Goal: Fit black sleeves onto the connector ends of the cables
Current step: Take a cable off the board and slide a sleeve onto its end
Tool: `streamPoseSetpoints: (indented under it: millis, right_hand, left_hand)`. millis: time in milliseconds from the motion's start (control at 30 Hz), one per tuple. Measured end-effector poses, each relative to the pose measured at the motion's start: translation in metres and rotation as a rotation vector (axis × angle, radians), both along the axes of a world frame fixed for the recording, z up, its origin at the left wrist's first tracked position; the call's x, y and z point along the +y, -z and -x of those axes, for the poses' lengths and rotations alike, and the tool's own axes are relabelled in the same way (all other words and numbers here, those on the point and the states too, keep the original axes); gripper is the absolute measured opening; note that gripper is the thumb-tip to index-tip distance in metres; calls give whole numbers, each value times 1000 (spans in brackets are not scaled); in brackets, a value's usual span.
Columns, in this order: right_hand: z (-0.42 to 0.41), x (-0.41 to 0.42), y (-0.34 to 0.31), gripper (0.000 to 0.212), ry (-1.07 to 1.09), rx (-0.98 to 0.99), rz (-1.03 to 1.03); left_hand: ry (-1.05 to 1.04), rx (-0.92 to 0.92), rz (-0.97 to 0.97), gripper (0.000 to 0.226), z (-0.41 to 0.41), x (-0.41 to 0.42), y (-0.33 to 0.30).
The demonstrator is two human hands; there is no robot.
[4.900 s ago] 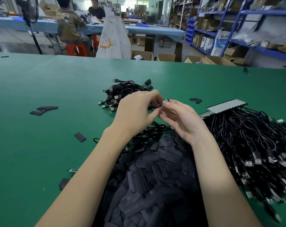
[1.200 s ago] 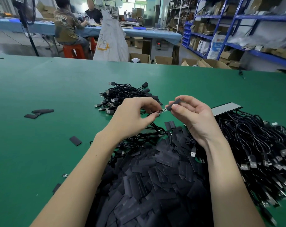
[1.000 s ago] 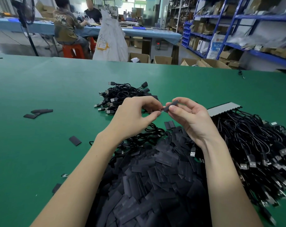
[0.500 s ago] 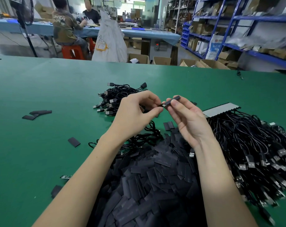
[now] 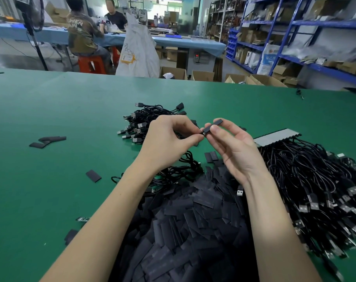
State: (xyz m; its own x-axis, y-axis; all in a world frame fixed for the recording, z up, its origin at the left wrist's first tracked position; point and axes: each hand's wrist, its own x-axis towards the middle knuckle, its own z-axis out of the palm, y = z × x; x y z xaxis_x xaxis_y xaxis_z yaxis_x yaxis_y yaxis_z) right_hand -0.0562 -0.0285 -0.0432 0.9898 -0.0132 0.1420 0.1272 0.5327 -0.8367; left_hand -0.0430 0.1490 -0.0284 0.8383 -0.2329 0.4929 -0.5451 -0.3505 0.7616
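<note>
The flat black rubbery sleeve sits above the green surface, pinched in your right hand, its near end meeting the small connector end your left hand pinches. Below lies the heap of loose black sleeves; black cables with metal plugs sprawl right, and a smaller cable bundle lies beyond.

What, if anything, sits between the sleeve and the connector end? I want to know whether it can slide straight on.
Nothing visible does. The right hand pinches the black sleeve, whose open end meets the connector end pinched by the left hand. Both are held above the green table, apart from the piles.
</note>
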Motion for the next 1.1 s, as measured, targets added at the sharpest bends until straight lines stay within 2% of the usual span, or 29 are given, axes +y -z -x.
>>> streamPoseSetpoints:
  millis: [133,433,633,767,1100]
  right_hand:
    - [0,0,1,28,5,0,-25]
    - [2,2,-1,28,2,-13,73]
    - [3,4,-1,43,64,-51,96]
    - [3,11,-2,34,97,-60,126]
    - [0,14,3,36,71,-41,75]
  left_hand:
    - [18,64,51,6,-2,1,1]
    - [-63,32,-80,8,-3,5,1]
    - [-66,18,-133,5,-6,5,2]
    - [-76,24,-147,5,-7,7,4]
    - [-98,-1,-169,7,-8,6,5]
